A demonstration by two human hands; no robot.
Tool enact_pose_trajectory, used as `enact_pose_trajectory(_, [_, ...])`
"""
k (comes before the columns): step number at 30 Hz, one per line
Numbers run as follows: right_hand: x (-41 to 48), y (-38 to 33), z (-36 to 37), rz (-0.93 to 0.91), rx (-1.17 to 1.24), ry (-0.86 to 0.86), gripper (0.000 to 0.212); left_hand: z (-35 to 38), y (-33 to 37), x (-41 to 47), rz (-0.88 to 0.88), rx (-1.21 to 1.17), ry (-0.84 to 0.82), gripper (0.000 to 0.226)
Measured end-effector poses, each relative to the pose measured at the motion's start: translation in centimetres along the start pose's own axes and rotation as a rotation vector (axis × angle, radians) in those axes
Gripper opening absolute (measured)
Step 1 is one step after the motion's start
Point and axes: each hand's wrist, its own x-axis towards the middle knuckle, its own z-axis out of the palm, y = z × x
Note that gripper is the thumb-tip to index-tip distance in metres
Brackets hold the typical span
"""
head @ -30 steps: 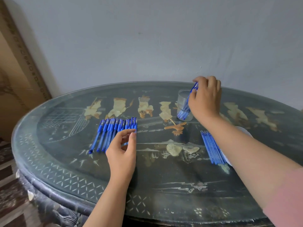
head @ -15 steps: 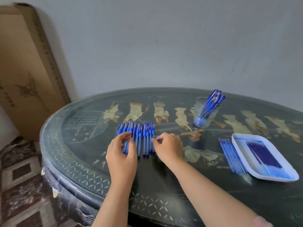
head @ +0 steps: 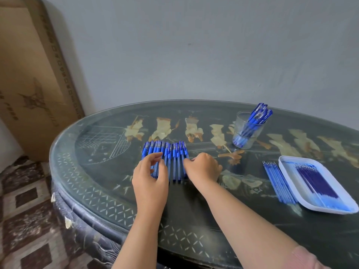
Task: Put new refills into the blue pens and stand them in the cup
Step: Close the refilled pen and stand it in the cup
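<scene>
Left hand [head: 150, 177], right hand [head: 204, 168] part-hide pen row [head: 172, 152]; grips unclear.

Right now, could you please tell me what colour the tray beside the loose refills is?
The tray is white, seen best in the head view.

Probably a home room: ornate inlaid table [head: 93, 152], patterned floor tiles [head: 25, 210], cardboard box [head: 29, 74] against wall.
</scene>
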Motion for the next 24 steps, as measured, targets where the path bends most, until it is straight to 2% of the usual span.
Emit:
enact_pose_trajectory(6, [0.8, 1.6, -1.3, 0.036, 0.075, 0.006, 0.027, -0.1, -0.1, 0.1, 0.003, 0.020, -0.017, 0.016])
enact_pose_trajectory(9, [0.1, 4.2, -3.4, -0.036, 0.117, 0.054, 0.024, 0.0, 0.0, -0.1, 0.067, 0.109, -0.063, 0.018])
enact_pose_trajectory(13, [-1.3, 10.3, -6.3, -0.263, 0.134, 0.198, 0.012, 0.9, 0.3, -0.9, 0.261, 0.270, -0.256, 0.035])
enact_pose_trajectory(17, [-2.4, 15.8, -7.4, -0.419, 0.143, 0.191, 0.015, 2.6, 0.3, -2.5, 0.449, 0.375, -0.515, 0.056])
enact_pose_trajectory(20, [-3.1, 17.4, -7.8, -0.515, 0.149, 0.172, 0.013, 3.6, 0.1, -3.4, 0.561, 0.453, -0.610, 0.046])
enact_pose_trajectory(24, [-3.6, 18.0, -7.7, -0.576, 0.198, 0.186, 0.009, 3.8, 0.3, -3.7, 0.549, 0.406, -0.595, 0.021])
